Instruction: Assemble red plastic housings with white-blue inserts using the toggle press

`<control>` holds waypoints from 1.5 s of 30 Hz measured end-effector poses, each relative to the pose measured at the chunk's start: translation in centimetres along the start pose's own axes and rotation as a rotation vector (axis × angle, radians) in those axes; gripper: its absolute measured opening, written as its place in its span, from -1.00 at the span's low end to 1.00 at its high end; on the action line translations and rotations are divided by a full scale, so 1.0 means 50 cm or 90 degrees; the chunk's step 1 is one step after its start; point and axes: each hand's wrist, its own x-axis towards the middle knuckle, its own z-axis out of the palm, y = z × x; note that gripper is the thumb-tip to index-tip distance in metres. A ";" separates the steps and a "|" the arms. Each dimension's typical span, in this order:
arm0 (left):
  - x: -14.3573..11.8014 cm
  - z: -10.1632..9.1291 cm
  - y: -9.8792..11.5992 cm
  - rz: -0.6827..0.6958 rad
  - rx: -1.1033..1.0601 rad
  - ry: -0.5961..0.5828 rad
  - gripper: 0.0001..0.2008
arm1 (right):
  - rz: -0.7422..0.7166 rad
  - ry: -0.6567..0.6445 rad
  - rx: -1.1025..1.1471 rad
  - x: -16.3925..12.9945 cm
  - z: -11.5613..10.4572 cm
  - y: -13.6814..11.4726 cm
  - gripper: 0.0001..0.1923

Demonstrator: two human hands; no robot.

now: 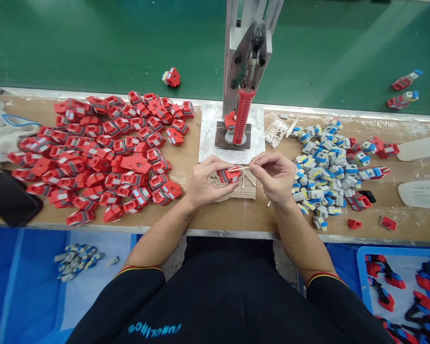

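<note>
My left hand (209, 181) is closed around the edges of a small red and grey toy vehicle part (228, 175), held up in front of the press. My right hand (275, 176) pinches a thin pale cotton swab (241, 168), its far end resting on or just over the top of the red part. Its tip is too small to make out. Below both hands lies a piece of cardboard (249, 192) with loose swabs on it. Directly beyond them stands a hand press with a red handle (244, 117) over a metal base plate (209, 138).
A big pile of red parts (100, 157) covers the left of the bench. White, blue and yellow parts (320, 167) are heaped at right, near a bag of swabs (276, 132). A black phone (12, 198) lies far left. Blue trays (361, 267) sit below the bench edge.
</note>
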 end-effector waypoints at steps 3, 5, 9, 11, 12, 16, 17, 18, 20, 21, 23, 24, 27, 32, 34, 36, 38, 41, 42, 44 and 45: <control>0.001 0.000 0.001 0.007 -0.010 0.006 -0.71 | -0.017 0.005 0.004 0.001 0.000 0.000 -0.59; 0.000 -0.001 0.001 0.002 -0.010 0.005 -0.71 | -0.028 0.012 -0.010 0.003 -0.005 -0.002 -0.60; -0.001 -0.002 -0.001 -0.008 -0.002 0.007 -0.71 | -0.045 0.024 -0.067 0.006 -0.015 -0.005 -0.64; -0.002 -0.002 -0.002 -0.013 0.003 0.009 -0.71 | -0.057 0.022 -0.090 0.006 -0.018 -0.006 -0.66; -0.002 -0.003 -0.002 -0.016 0.004 0.009 -0.71 | -0.062 0.020 -0.097 0.006 -0.019 -0.007 -0.67; -0.002 -0.005 -0.001 -0.024 0.004 0.005 -0.70 | -0.081 0.022 -0.072 0.010 -0.030 -0.011 -0.66; -0.001 -0.005 -0.001 -0.026 0.005 0.004 -0.70 | -0.088 0.026 -0.060 0.012 -0.037 -0.012 -0.66; -0.001 -0.006 -0.001 -0.026 0.007 0.005 -0.71 | -0.094 0.028 -0.055 0.015 -0.045 -0.012 -0.68; -0.001 -0.006 -0.003 -0.023 0.010 0.014 -0.72 | -0.084 0.003 -0.087 0.021 -0.061 -0.010 -0.74; 0.000 -0.007 -0.005 -0.020 0.010 0.020 -0.72 | -0.067 -0.031 -0.126 0.023 -0.067 -0.007 -0.78; -0.001 -0.007 -0.009 -0.017 0.008 0.029 -0.72 | -0.030 -0.127 -0.220 0.026 -0.073 0.001 -0.86; -0.001 -0.007 -0.011 -0.019 0.011 0.030 -0.72 | -0.020 -0.176 -0.261 0.027 -0.073 0.007 -0.89; -0.002 -0.007 -0.017 -0.038 0.035 0.030 -0.74 | -0.023 -0.262 -0.335 0.027 -0.063 0.025 -0.92; -0.001 -0.008 -0.019 -0.035 0.036 0.040 -0.73 | -0.016 -0.304 -0.397 0.026 -0.053 0.046 -0.94; 0.000 -0.008 -0.019 -0.034 0.037 0.041 -0.73 | -0.012 -0.306 -0.402 0.026 -0.052 0.050 -0.95; 0.001 -0.008 -0.018 -0.043 0.049 0.036 -0.74 | -0.016 -0.296 -0.389 0.026 -0.053 0.049 -0.94; 0.001 -0.009 -0.018 -0.049 0.062 0.032 -0.75 | -0.025 -0.273 -0.343 0.026 -0.055 0.043 -0.93; 0.001 -0.010 -0.018 -0.048 0.080 0.028 -0.75 | -0.026 -0.181 -0.219 0.026 -0.058 0.025 -0.90; 0.000 -0.010 -0.018 -0.046 0.088 0.026 -0.75 | -0.026 -0.136 -0.168 0.025 -0.058 0.018 -0.89; -0.001 -0.009 -0.017 -0.040 0.103 0.015 -0.76 | -0.032 -0.057 -0.065 0.022 -0.053 0.006 -0.86; -0.001 -0.009 -0.017 -0.034 0.108 0.008 -0.76 | -0.037 -0.035 -0.021 0.020 -0.048 0.002 -0.83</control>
